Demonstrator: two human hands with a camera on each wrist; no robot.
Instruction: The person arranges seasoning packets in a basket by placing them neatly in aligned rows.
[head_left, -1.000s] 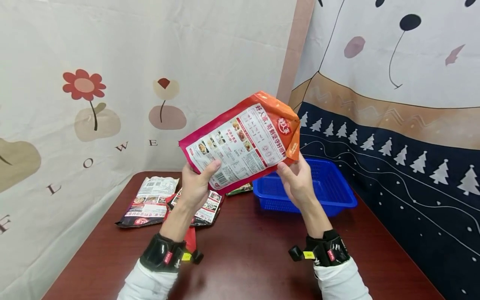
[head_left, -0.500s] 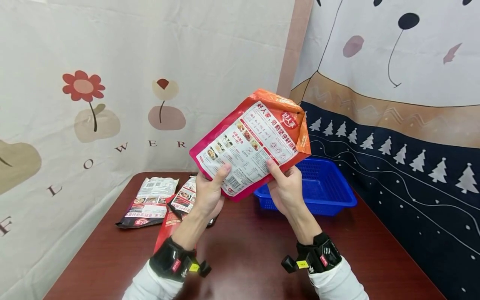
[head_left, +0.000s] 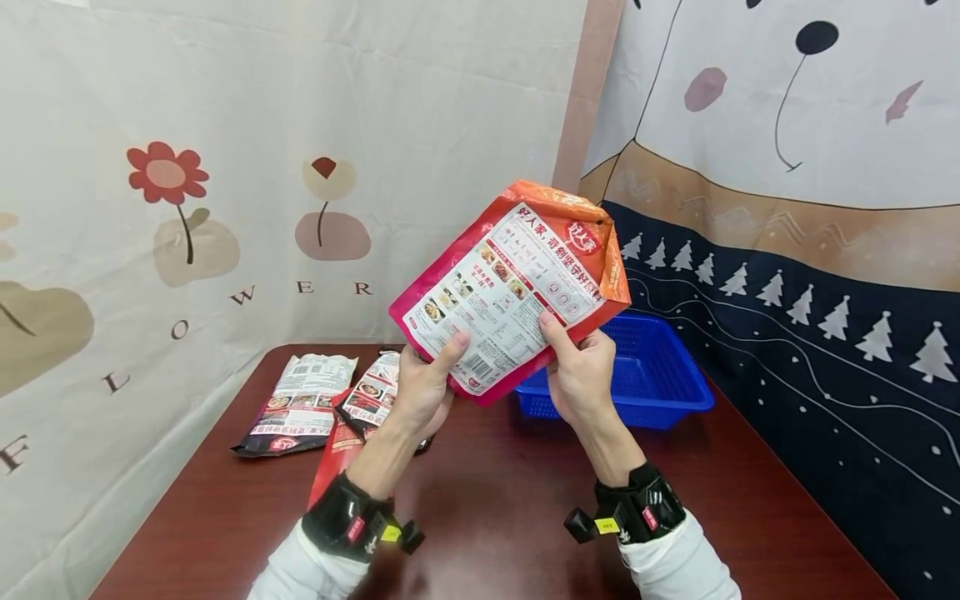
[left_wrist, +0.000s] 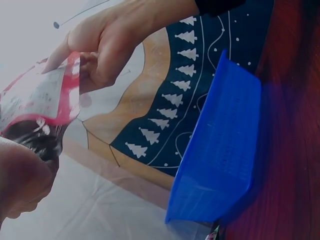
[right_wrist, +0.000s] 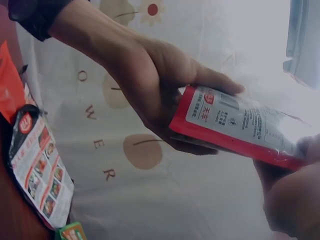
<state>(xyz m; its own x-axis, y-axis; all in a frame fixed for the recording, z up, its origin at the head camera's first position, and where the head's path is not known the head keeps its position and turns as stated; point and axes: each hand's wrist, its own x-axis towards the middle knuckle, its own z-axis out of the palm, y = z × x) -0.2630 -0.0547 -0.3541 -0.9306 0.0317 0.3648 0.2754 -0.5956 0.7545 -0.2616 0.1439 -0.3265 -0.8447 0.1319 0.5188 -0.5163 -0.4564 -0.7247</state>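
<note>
Orange-and-pink food pouch [head_left: 510,279] hangs up and left of the blue plastic basket [head_left: 663,362], its long axis rising basketward; your left hand [head_left: 424,385] pinches its pink end, your right hand [head_left: 587,377], nearer the basket, its lower edge; it lies above both.

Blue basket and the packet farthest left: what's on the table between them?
The head view shows a red packet and a black-and-white food packet; both wrist views show some of a green packet. The held pouch hides part.
</note>
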